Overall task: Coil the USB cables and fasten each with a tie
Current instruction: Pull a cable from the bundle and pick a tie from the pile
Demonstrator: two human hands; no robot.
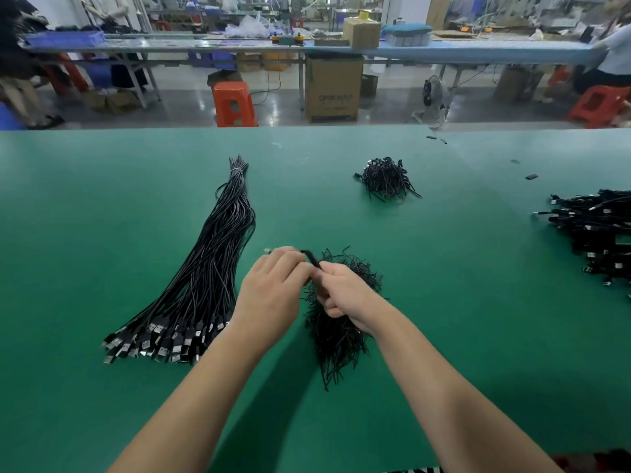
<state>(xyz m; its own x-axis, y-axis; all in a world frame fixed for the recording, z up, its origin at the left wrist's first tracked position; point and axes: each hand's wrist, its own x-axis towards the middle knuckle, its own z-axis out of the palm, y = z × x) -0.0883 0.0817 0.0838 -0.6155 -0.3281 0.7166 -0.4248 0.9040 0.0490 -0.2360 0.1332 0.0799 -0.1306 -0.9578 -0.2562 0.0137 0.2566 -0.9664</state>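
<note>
- Left hand (273, 288) and right hand (345, 295) gripped one folded black cable (311, 259) between them.
- Loose black tie heap (336, 331) lay beneath on green table (102, 199).

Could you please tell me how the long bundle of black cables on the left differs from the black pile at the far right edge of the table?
The long bundle of straight black cables lies stretched out, while the heaped pile of black cables is tangled and compact. The bundle's strands are bound together near the far tip, with silver plugs fanned at the near end; the pile's plugs point every way. The bundle lies left of both hands, the pile far right, partly cut off. Both rest on the green table.
</note>
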